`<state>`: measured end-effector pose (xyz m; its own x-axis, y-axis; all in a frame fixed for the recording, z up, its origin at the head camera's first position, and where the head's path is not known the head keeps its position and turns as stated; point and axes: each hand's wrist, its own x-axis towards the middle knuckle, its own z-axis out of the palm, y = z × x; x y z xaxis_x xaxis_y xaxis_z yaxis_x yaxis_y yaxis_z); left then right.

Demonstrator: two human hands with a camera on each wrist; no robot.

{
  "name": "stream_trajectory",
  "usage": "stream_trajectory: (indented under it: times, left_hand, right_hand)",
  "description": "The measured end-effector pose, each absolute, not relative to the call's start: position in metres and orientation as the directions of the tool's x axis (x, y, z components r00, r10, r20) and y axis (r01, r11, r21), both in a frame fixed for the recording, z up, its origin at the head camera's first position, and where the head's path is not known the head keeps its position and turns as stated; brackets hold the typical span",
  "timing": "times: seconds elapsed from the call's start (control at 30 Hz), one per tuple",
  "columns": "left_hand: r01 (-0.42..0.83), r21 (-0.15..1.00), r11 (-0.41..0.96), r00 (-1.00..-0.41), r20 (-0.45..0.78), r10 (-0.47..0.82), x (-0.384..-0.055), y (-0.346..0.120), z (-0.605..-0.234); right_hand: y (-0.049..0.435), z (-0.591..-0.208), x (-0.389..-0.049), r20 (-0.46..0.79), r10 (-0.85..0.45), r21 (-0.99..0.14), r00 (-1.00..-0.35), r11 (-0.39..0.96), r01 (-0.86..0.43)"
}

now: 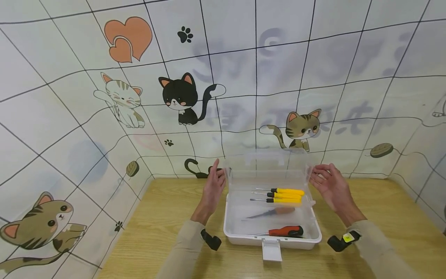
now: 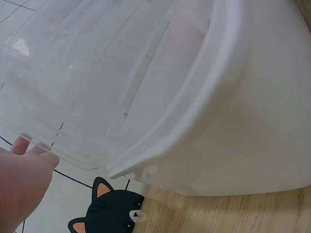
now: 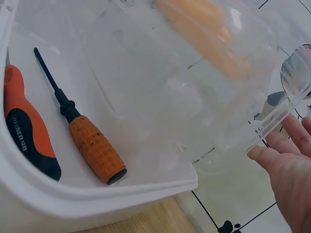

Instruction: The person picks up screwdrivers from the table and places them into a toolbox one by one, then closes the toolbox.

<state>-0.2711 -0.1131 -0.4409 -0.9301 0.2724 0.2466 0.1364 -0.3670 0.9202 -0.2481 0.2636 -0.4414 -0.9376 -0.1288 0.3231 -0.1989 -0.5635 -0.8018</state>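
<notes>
A white toolbox point(image 1: 244, 241) stands on the table with its clear lid point(image 1: 268, 159) raised at the back. My left hand point(image 1: 213, 190) touches the lid's left edge with its fingertips. At the lid's right edge is my right hand point(image 1: 332, 190), its palm turned inward and fingers loosely bent, fingertips right at the rim. Three yellow-handled screwdrivers point(image 1: 287, 196) lie toward the back, showing blurred through clear plastic in the right wrist view. An orange-handled screwdriver point(image 3: 97, 148) and a red-and-black-handled screwdriver point(image 1: 285, 231) lie in the box bottom.
The white latch flap point(image 1: 271, 251) hangs down at the box's front. Wood-grain table point(image 1: 153, 232) extends on both sides of the box. A wall covering point(image 1: 240, 77) with cartoon cats and grid lines rises close behind the lid and along the left.
</notes>
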Motion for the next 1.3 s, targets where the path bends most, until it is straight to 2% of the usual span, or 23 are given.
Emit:
stream_trajectory:
  times: [0.13, 0.3, 0.53, 0.6, 0.7, 0.77, 0.9, 1.13, 1.3]
  left_hand:
    - [0.165, 0.920, -0.355, -0.923, 0.271, 0.273, -0.269, -0.114, -0.444]
    - [0.236, 0.942, -0.237, -0.903, 0.303, 0.304, -0.262, -0.118, -0.449]
    - [0.177, 0.975, -0.133, -0.939, 0.208, 0.273, -0.250, -0.117, -0.449]
    - [0.169, 0.978, -0.124, -0.946, 0.196, 0.258, -0.247, -0.118, -0.450]
    - [0.178, 0.979, -0.102, -0.948, 0.199, 0.250, -0.244, -0.119, -0.451]
    - [0.191, 0.979, -0.068, -0.945, 0.202, 0.258, -0.241, -0.119, -0.452]
    - [0.216, 0.976, -0.036, -0.929, 0.217, 0.299, -0.235, -0.121, -0.452]
    - [0.185, 0.979, -0.087, -0.923, 0.203, 0.327, -0.225, -0.125, -0.453]
    - [0.175, 0.982, -0.075, -0.923, 0.190, 0.336, -0.220, -0.126, -0.457]
  right_hand:
    - [0.265, -0.441, -0.245, 0.348, -0.151, -0.785, -0.925, -0.586, -0.200]
    - [0.266, -0.440, -0.237, 0.368, -0.169, -0.805, -0.914, -0.551, -0.222]
    - [0.267, -0.441, -0.223, 0.379, -0.173, -0.824, -0.909, -0.510, -0.246]
    - [0.265, -0.440, -0.218, 0.351, -0.160, -0.872, -0.923, -0.413, -0.261]
    - [0.262, -0.440, -0.211, 0.318, -0.144, -0.937, -0.937, -0.198, -0.287]
    - [0.260, -0.440, -0.206, 0.315, -0.133, -0.949, -0.940, -0.035, -0.314]
    - [0.259, -0.440, -0.200, 0.331, -0.131, -0.928, -0.934, 0.134, -0.348]
    - [0.257, -0.443, -0.191, 0.298, -0.123, -0.895, -0.947, 0.307, -0.322]
    - [0.256, -0.449, -0.186, 0.278, -0.110, -0.887, -0.954, 0.352, -0.299]
